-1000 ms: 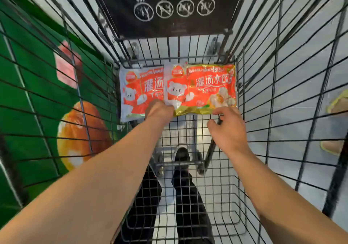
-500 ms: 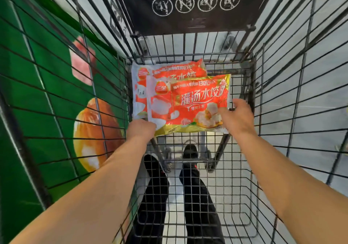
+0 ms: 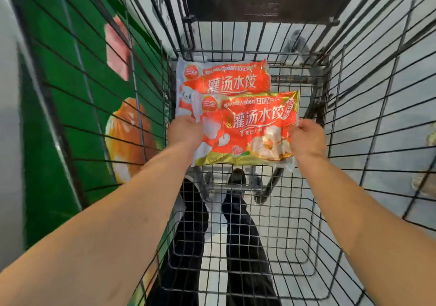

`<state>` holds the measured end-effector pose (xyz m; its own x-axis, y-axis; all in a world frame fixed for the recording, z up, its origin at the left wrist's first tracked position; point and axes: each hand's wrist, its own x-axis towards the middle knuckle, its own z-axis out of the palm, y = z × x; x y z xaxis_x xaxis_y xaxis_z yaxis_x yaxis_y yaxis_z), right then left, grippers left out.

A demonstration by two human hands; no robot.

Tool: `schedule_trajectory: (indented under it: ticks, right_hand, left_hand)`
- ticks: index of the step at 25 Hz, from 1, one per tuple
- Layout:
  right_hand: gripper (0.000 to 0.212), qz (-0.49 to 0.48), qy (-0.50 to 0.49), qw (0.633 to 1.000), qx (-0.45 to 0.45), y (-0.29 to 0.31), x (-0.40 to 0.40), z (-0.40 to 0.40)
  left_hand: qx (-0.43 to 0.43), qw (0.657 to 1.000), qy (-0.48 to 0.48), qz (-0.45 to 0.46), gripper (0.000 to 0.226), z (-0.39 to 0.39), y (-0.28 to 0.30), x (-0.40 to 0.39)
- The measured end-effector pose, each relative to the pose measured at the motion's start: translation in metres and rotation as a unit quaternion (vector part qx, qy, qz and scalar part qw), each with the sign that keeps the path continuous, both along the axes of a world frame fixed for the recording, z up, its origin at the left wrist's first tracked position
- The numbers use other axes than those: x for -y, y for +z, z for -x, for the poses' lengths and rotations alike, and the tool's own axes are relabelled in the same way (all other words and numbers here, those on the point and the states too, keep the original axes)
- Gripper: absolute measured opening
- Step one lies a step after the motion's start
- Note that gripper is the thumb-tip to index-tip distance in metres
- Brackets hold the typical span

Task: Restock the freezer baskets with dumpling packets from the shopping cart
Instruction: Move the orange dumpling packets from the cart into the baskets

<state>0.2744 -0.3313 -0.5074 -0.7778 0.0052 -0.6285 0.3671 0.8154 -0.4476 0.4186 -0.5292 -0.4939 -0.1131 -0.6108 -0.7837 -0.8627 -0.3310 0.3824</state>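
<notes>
Packet (image 3: 250,128) is at the cart's (image 3: 354,93) far end, overlapping a second one (image 3: 226,79), left hand (image 3: 185,132) and right hand (image 3: 306,138) gripping its side edges, so pickup step; next I'd lift it out toward the freezer, which isn't in view

Wire shopping cart (image 3: 259,246) floor carries one dumpling packet (image 3: 226,79) (far left corner, lying flat)

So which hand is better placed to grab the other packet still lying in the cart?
Probably the left hand: it grips the near orange plastic dumpling packet right beside the far orange packet; the right hand is farther off.
</notes>
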Motion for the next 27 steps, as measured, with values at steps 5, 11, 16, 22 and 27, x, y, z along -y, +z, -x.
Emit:
schedule_trajectory:
  ticks: [5,11,16,22,27]
  right_hand:
    - [0.018,0.044,-0.047,0.998,-0.011,0.078,-0.005,-0.022]
    - [0.022,0.043,-0.034,0.998,-0.042,0.184,-0.026,-0.079]
    - [0.022,0.048,-0.013,0.998,-0.039,0.242,-0.044,-0.136]
    - [0.017,0.085,0.042,0.995,-0.023,0.284,-0.060,-0.167]
    - [0.018,0.142,0.127,0.981,-0.017,0.315,-0.087,-0.186]
  left_hand:
    - [0.000,0.999,-0.004,0.042,0.018,-0.023,0.075,-0.013]
    - [-0.078,0.994,-0.063,0.042,0.016,-0.096,0.172,-0.042]
    - [-0.093,0.994,-0.038,0.040,0.016,-0.156,0.223,-0.064]
    - [-0.126,0.989,0.023,0.076,0.014,-0.206,0.263,-0.096]
    - [-0.131,0.978,0.094,0.128,0.021,-0.252,0.297,-0.146]
